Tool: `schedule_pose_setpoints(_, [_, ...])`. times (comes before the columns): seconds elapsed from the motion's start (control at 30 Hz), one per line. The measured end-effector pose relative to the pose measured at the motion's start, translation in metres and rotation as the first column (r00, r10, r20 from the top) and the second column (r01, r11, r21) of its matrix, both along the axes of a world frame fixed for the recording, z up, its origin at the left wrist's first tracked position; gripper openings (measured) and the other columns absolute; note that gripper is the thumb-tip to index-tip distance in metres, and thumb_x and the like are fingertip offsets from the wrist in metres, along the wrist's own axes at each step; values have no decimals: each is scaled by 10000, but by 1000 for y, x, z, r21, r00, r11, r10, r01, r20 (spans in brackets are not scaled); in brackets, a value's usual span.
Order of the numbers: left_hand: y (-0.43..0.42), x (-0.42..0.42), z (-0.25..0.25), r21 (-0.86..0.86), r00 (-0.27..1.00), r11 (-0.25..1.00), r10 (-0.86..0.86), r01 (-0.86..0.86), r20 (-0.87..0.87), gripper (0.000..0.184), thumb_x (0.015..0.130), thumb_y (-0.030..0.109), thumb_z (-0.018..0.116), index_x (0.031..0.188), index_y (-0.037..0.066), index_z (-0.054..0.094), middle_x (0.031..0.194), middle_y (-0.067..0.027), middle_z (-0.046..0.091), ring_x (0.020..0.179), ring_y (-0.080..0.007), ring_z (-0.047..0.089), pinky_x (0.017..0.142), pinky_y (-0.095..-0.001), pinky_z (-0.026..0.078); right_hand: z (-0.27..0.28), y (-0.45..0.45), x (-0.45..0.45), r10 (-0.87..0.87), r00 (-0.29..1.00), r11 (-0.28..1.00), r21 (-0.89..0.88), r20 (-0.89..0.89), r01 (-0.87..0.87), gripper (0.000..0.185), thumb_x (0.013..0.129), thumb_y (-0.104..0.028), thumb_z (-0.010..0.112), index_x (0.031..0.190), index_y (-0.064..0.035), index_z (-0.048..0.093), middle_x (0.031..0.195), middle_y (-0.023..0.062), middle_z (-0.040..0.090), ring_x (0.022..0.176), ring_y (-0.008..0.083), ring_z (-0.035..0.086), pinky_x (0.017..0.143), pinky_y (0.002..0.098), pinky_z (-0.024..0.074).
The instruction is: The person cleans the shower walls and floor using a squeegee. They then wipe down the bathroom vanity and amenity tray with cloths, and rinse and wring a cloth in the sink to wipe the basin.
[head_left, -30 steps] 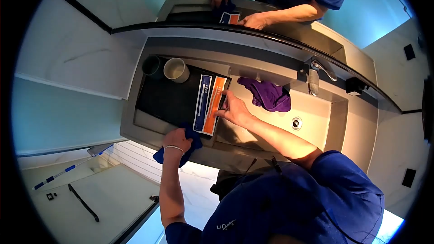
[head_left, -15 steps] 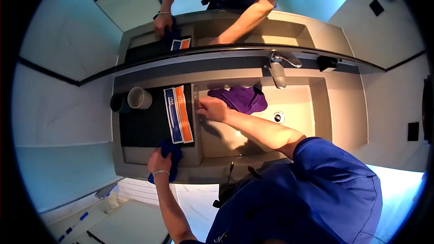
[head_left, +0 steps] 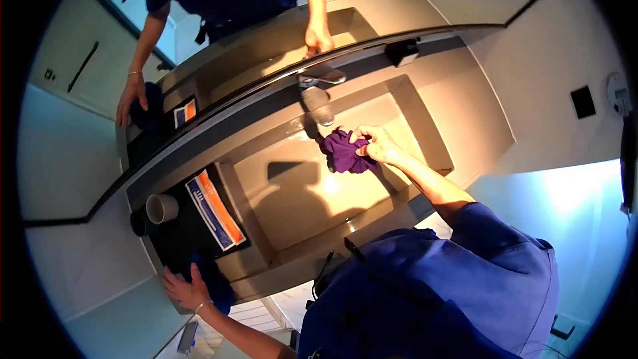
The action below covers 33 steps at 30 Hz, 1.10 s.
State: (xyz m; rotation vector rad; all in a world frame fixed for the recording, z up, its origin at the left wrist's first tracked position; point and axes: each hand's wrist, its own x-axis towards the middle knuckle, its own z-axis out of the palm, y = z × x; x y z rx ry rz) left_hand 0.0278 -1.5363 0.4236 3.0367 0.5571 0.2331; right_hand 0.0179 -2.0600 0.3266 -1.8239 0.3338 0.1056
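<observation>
A crumpled purple cloth (head_left: 344, 151) hangs bunched from my right hand (head_left: 379, 145), whose fingers pinch its right side over the sink basin (head_left: 286, 206). My left hand (head_left: 186, 289) rests at the counter's front left corner, fingers spread. Right beside it lies a dark blue cloth (head_left: 214, 284), touching or very near the thumb and draped over the edge. Just behind that cloth is a black mat (head_left: 193, 233), carrying two packets, one blue and white (head_left: 207, 211) and one orange and white (head_left: 222, 209).
A light cup (head_left: 161, 208) and a dark cup (head_left: 138, 223) stand at the left end of the counter. Behind the basin rises a chrome faucet (head_left: 319, 103), near a small black box (head_left: 402, 52). The mirror (head_left: 266, 20) along the back reflects both arms.
My right hand has moved from the basin's left wall to the right and now holds the purple cloth, which lay in the sink. My left hand's fingers have spread off the blue cloth. The view has tilted.
</observation>
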Motion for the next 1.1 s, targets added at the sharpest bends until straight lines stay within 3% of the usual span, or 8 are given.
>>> schedule_pose_setpoints(0.13, [-142, 21, 19, -799, 908, 565, -415, 206, -60, 553, 752, 218, 696, 1246, 71, 494, 1239, -186, 511, 1146, -293, 480, 999, -357, 348, 35, -24, -26, -11, 1000, 959, 283, -20, 16, 273, 649, 147, 615, 870, -14, 613, 825, 43, 613, 778, 116, 570, 702, 246, 471])
schedule_pose_setpoints(0.2, [-196, 28, -80, -686, 499, 229, -837, 691, 224, 663, 744, 179, 694, 1321, 46, 396, 1315, -162, 447, 1187, -259, 465, 974, -342, 384, 60, -23, -35, -73, 997, 926, 370, -30, 79, 274, 668, 154, 613, 881, -18, 614, 827, 37, 612, 770, 113, 578, 698, 236, 478])
schedule_pose_setpoints(0.27, [-284, 14, -106, -967, 530, 211, -842, 141, -106, 814, 784, 108, 692, 1422, 74, 189, 1379, -158, 372, 1210, -270, 439, 954, -378, 409, 90, -22, -37, -81, 996, 836, 546, 29, 52, 249, 724, 134, 628, 909, -32, 610, 839, 18, 607, 756, 88, 575, 676, 216, 477])
schedule_pose_setpoints(0.33, [-338, -6, -166, -934, 661, -299, -744, -194, 101, 717, 815, 90, 664, 1402, 54, 252, 1300, -137, 453, 1125, -223, 510, 857, -361, 473, 108, -25, -36, -98, 995, 819, 571, 31, 63, 243, 739, 120, 633, 927, -30, 603, 855, 32, 619, 763, 89, 588, 689, 213, 487])
schedule_pose_setpoints(0.53, [-333, 15, -138, -939, 677, -246, -736, -240, 20, 281, 861, 66, 602, 1126, -9, 548, 823, -38, 625, 635, -94, 598, 582, -216, 509, 93, -100, -35, -366, 931, 846, 423, 15, 326, 258, 756, 86, 606, 975, -49, 602, 885, 48, 646, 769, 139, 622, 728, 253, 509])
schedule_pose_setpoints(0.67, [-310, 51, -90, -936, 733, -192, -674, -294, -92, 204, 857, 105, 620, 1030, 10, 570, 808, -46, 618, 621, -99, 590, 520, -224, 498, 37, -126, -19, -252, 965, 743, -653, -70, 147, 277, 743, 25, 624, 1018, -4, 617, 969, 104, 648, 891, 197, 608, 790, 292, 495])
schedule_pose_setpoints(0.77, [-294, 75, -132, -992, 834, -20, -544, -128, -97, 200, 849, 130, 640, 1007, 30, 567, 883, -45, 611, 711, -106, 598, 544, -251, 514, 99, -85, 27, -172, 985, 880, 445, -23, 164, 396, 833, -105, 620, 1173, 66, 512, 1003, 147, 630, 881, 211, 625, 757, 285, 517])
schedule_pose_setpoints(1.1, [-340, 96, -125, -875, 828, -390, -560, -287, -22, 282, 835, 78, 616, 1072, 96, 464, 970, -72, 540, 849, -253, 587, 647, -410, 553, 111, -13, 97, -79, 993, 470, 882, 93, -45, 263, 811, -70, 632, 1032, 52, 558, 982, 150, 626, 841, 236, 643, 683, 302, 550])
